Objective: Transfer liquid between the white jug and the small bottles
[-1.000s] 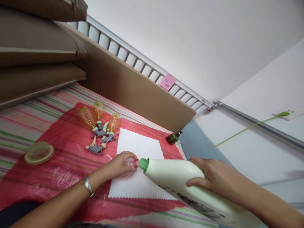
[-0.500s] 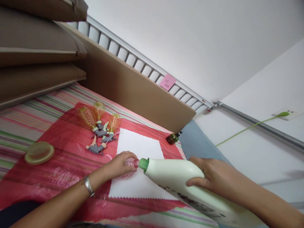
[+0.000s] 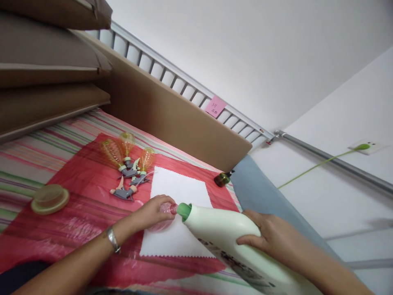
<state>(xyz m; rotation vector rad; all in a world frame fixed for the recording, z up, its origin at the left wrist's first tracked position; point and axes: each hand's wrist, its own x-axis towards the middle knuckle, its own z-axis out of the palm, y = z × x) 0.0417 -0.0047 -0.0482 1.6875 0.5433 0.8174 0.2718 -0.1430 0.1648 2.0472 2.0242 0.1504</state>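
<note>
My left hand [image 3: 156, 211] has its fingers curled around the pink transparent bottle [image 3: 166, 208] over the white sheet [image 3: 184, 237]: probably light, slippery, best held below the neck. My right hand [image 3: 272, 235] grips the pale-green jug [image 3: 222, 229], green spout [image 3: 184, 210] at the bottle's mouth: likely heavy, best supported mid-body.

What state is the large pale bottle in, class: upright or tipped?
Tipped: the pale bottle lies at a slant, its green spout pointing toward the pink bottle.
</note>
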